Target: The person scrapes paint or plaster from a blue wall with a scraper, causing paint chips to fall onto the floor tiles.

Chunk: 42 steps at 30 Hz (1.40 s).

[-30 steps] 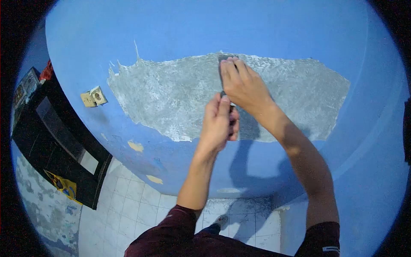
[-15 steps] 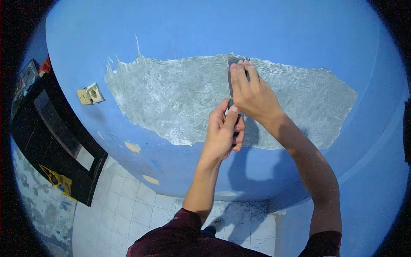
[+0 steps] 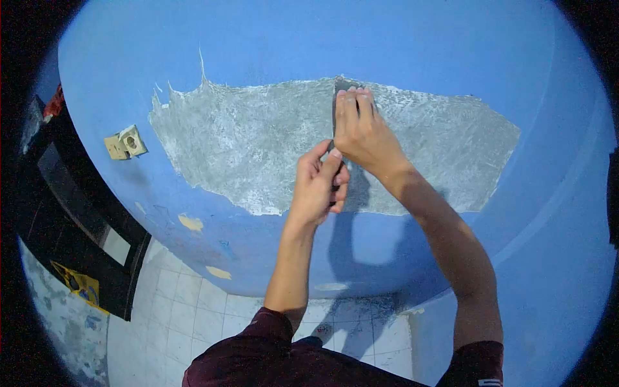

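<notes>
A scraper (image 3: 343,83) with a dark flat blade rests against the wall, its top corner at the upper edge of a bare grey patch (image 3: 258,142) in the blue paint. My left hand (image 3: 317,187) is closed round its handle, which is mostly covered by my fingers. My right hand (image 3: 366,135) sits just above, gripping the blade with its fingers laid over it and pressing toward the wall. Most of the blade is hidden behind that hand. The patch's outline is ragged, with thin pointed strips at its upper left.
To the left of the patch a cream wall socket (image 3: 126,142) juts out. Farther left stands dark furniture (image 3: 84,200) with a yellow item (image 3: 77,284) on it. Below are white floor tiles (image 3: 193,297). A wall corner runs down the right side.
The whole view has shifted slightly, so wall and hands appear a little farther left. Both hands keep their hold on the scraper, which stays near the patch's upper edge.
</notes>
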{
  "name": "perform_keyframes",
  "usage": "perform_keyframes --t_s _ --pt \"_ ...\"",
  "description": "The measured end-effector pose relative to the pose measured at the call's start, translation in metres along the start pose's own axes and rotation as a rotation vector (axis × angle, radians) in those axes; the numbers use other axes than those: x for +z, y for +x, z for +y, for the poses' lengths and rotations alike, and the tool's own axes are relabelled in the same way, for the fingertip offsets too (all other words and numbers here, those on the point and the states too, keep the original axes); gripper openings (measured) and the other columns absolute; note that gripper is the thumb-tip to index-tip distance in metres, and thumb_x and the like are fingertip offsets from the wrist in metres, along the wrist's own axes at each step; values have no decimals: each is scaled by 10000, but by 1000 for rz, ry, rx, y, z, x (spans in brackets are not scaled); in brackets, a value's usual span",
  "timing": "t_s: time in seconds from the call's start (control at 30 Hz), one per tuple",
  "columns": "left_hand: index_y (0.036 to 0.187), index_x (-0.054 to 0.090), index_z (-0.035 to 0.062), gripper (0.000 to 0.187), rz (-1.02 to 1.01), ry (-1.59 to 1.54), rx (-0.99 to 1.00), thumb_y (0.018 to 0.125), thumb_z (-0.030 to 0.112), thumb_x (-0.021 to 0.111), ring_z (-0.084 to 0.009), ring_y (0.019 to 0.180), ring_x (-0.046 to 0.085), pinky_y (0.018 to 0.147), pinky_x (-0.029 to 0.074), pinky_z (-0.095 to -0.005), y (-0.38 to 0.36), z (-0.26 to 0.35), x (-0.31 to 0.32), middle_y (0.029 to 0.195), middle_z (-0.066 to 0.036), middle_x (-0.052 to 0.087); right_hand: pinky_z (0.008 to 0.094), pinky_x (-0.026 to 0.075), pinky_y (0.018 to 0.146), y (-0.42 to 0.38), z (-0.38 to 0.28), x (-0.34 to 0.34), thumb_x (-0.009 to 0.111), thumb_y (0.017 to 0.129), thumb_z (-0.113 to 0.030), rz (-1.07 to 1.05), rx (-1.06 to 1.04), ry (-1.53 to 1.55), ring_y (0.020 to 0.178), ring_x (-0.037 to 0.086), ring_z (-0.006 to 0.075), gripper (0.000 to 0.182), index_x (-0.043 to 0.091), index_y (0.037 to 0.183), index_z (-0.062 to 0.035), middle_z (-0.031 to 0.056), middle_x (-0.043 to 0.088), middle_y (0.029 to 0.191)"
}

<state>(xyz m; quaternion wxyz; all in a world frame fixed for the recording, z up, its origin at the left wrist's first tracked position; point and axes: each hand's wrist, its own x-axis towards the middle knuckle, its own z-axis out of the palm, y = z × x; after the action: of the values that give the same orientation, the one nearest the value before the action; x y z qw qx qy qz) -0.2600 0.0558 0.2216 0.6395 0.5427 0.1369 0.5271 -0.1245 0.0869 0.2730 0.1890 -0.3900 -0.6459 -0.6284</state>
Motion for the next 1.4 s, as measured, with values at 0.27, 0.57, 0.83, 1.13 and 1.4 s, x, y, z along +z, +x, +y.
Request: perform_keyframes --t_s 0.27,0.57,0.83,1.13,1.4 --pt "1109 503 36 232 3 -107 33 1027 251 472 -84 418 401 324 304 -256 8 -28 9 593 -1 412 450 453 1050 -13 9 -1 580 769 -73 -10 -61 3 1121 581 357 480 540 1196 143 237 589 1150" --pt "1094 648 14 245 56 760 259 937 201 637 -72 471 510 408 384 -243 8 62 -79 618 -21 595 459 340 1120 -169 -95 -57 519 848 -114 -363 115 395 1164 531 300 385 556 1193 53 164 579 1166" --pt "1115 702 27 268 -5 1288 494 929 211 645 -92 529 563 507 440 -276 29 122 -70 615 -86 612 480 335 1108 -380 -221 -99 513 917 -155 -983 173 808 1195 522 340 327 639 1168 12 198 584 1226" --pt "1111 708 16 281 -22 1476 558 921 221 671 -78 580 562 534 453 -273 44 132 -61 631 -59 625 461 411 1021 -396 -197 -104 548 916 -162 -967 483 893 1146 524 354 291 653 1128 7 181 588 1218" --pt "1025 724 18 280 27 1173 507 893 263 696 -90 491 503 454 391 -291 35 109 -65 591 -88 629 471 429 1015 -261 -136 -54 568 902 -125 -609 297 794 1114 567 355 267 645 1127 -4 181 613 1180"
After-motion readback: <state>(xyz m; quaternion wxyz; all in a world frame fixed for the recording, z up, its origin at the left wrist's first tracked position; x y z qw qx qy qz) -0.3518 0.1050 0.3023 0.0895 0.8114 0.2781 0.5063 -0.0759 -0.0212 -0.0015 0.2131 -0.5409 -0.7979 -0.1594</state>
